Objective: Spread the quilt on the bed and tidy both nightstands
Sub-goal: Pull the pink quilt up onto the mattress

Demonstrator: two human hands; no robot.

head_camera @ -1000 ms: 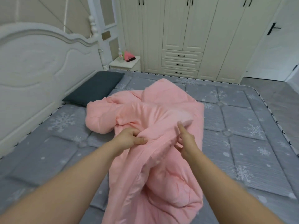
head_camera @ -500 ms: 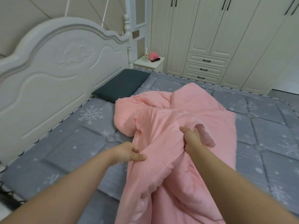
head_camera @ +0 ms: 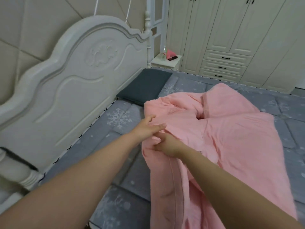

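Observation:
A pink quilt (head_camera: pixel 231 133) lies bunched across the grey snowflake-patterned bed (head_camera: pixel 118 119), trailing toward me over the near edge. My right hand (head_camera: pixel 166 143) grips a fold at the quilt's left edge. My left hand (head_camera: pixel 148 128) reaches out just above it with its fingers straight, touching the quilt's edge. The far nightstand (head_camera: pixel 165 62) stands beyond the headboard with a clear bottle (head_camera: pixel 163 53), a pink item (head_camera: pixel 170 53) and a dark flat object (head_camera: pixel 173 58) on it. The other nightstand is out of view.
A white carved headboard (head_camera: pixel 74 76) runs along the left. A dark grey pillow (head_camera: pixel 145 86) lies against it at the far end. A cream wardrobe with drawers (head_camera: pixel 226 63) fills the back wall.
My view has swung left toward the headboard. My left hand let go of the quilt and stretched its fingers forward. My right hand moved left and took a fold at the quilt's edge.

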